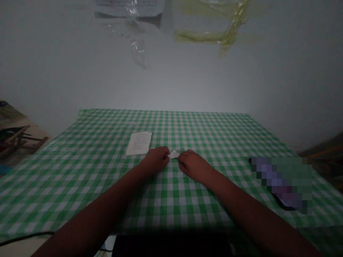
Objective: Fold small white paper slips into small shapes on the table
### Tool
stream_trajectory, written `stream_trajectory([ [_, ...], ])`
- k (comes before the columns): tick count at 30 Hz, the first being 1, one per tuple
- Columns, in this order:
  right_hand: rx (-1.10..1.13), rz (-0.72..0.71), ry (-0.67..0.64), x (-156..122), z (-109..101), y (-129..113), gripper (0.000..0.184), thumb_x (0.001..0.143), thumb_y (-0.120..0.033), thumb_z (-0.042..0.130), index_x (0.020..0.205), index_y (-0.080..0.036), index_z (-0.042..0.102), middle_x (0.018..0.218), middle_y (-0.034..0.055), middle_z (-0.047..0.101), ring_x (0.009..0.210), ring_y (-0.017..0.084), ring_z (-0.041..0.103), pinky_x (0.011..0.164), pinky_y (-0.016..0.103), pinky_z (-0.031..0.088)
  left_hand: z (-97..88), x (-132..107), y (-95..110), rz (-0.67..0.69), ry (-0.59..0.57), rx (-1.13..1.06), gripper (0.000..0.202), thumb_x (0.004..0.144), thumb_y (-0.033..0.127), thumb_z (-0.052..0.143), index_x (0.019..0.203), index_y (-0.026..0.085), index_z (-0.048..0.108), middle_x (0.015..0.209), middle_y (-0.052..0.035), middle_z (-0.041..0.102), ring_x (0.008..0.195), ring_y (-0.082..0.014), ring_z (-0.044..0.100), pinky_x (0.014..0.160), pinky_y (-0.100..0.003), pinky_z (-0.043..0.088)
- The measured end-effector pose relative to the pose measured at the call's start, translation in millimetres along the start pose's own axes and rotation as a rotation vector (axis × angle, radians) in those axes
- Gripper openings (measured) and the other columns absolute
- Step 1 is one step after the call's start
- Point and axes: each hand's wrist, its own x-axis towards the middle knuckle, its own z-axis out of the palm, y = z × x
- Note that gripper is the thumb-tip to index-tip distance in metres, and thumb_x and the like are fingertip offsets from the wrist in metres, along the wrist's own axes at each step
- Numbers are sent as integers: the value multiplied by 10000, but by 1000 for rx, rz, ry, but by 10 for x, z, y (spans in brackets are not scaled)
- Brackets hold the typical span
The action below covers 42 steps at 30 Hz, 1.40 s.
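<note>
A small folded piece of white paper (174, 154), roughly triangular with its peak pointing away from me, sits between my hands at the middle of the table. My left hand (158, 158) pinches its left corner with curled fingers. At the right corner, the fingers of my right hand (193, 164) are closed on the same paper. Part of each corner is hidden by my fingertips. Just beyond my left hand lies a stack of white printed sheets (139, 143) with uneven edges.
A green and white checked cloth (187, 200) covers the table, which meets a pale wall (171, 82) at the back. A dark-edged, pixelated object (278, 189) lies at the right. A black cable (26, 237) runs at the lower left. Wooden furniture (21, 137) stands beyond the left edge.
</note>
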Motion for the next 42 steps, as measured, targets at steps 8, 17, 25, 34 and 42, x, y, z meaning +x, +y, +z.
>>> stream_trajectory([
  [8,29,-18,30,-19,24,0,319,929,-179,528,1230,-118,617,1098,130,638,1011,241,542,954,396,431,-10,-14,-44,8,22,-37,106,836,157,553,939,180,563,903,-39,654,824,-182,600,740,-299,446],
  [17,-25,-13,2,-10,18,-77,273,932,-213,541,1164,-132,658,1066,135,588,997,258,489,899,412,435,55,17,-48,90,8,132,166,898,128,466,986,170,601,988,-78,671,948,-232,609,864,-372,450],
  [25,-26,-5,2,5,32,-64,207,932,-231,548,1060,-129,675,1048,132,592,999,251,497,907,412,421,44,-15,0,231,-34,261,270,918,80,403,1058,174,613,1025,-88,676,1009,-247,608,938,-423,419],
  [34,-9,-22,1,-11,4,-56,236,929,-232,553,1106,-128,668,1071,127,588,1012,245,500,934,396,422,34,7,-70,277,-60,121,324,901,34,371,1105,168,585,1071,-86,630,1025,-207,581,953,-367,460],
  [42,13,-44,6,-12,12,-24,250,936,-241,547,1132,-130,654,1062,118,585,1010,240,504,954,401,407,-29,26,-84,264,11,-39,285,821,39,446,1065,175,503,1108,-77,519,990,-176,547,909,-330,483],
])
